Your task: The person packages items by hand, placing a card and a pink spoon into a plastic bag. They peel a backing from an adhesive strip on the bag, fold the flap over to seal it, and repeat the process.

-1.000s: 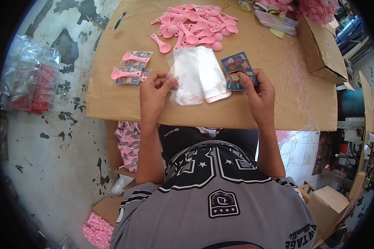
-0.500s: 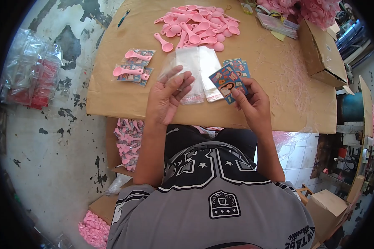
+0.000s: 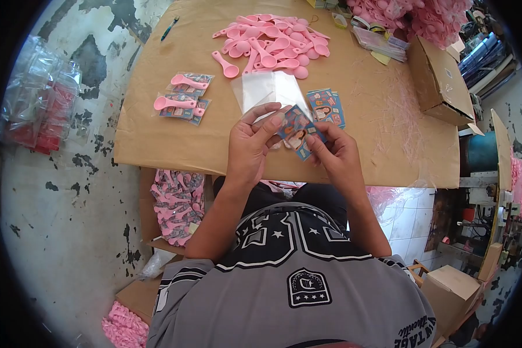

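My right hand [image 3: 335, 152] pinches a blue printed card [image 3: 298, 139] between thumb and fingers, above the table's near edge. My left hand [image 3: 252, 142] is closed at the card's left side, thumb against fingers, on what looks like a clear plastic bag [image 3: 285, 116]; a hazy film covers that part of the card. Just beyond the hands lies a stack of clear plastic bags [image 3: 267, 90]. More blue cards [image 3: 329, 107] lie to their right. A heap of pink measuring spoons [image 3: 275, 43] is farther back. On the left are several bagged spoons with cards [image 3: 182, 100].
A pen [image 3: 169, 29] lies at the table's [image 3: 156, 139] far left. A cardboard box [image 3: 441, 81] and tape rolls [image 3: 377, 28] are on the right. Below the left edge, an open box holds packed pink spoons [image 3: 177, 206]. Plastic packs [image 3: 40, 98] are at far left.
My hands have come together: the card in my right hand moved left and down to meet my left hand. The view has shifted slightly.
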The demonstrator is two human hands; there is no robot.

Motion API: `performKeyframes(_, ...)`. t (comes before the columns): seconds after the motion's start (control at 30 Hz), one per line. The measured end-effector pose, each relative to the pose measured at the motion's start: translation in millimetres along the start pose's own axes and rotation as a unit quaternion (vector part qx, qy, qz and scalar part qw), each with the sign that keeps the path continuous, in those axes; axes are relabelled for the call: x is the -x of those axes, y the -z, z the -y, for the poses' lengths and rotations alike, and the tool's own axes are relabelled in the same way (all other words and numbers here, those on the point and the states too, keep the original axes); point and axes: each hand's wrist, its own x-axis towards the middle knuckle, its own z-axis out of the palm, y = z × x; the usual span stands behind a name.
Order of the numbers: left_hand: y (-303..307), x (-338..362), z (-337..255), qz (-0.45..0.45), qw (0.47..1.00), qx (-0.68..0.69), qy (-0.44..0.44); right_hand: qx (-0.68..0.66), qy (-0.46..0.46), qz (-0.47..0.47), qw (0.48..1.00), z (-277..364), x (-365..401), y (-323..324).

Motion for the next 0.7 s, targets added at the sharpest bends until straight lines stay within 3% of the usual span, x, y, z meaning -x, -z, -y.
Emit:
performKeyframes(0.07,2,0,3,0.001,1.0,-0.025,-0.011,-0.002,-0.034,0.066,0.997,4,-2,11)
performKeyframes(0.17,0,1,6,0.0,1.0,-0.027,-0.004,-0.001,-0.03,0.088,0.996,7,-4,20)
performKeyframes(0.37,-11,0,11,-0.008,0.997,-0.079,-0.008,-0.099,0.029,-0.02,0.995,-1,-6,21)
performKeyframes(0.67,-24,8,24,0.031,0.988,-0.145,-0.034,-0.122,0.107,-0.084,0.983,-12,-10,-10)
performKeyframes(0.7,-22,9,25,0.037,0.989,-0.14,-0.026,-0.132,0.083,-0.072,0.985,-11,-10,-11)
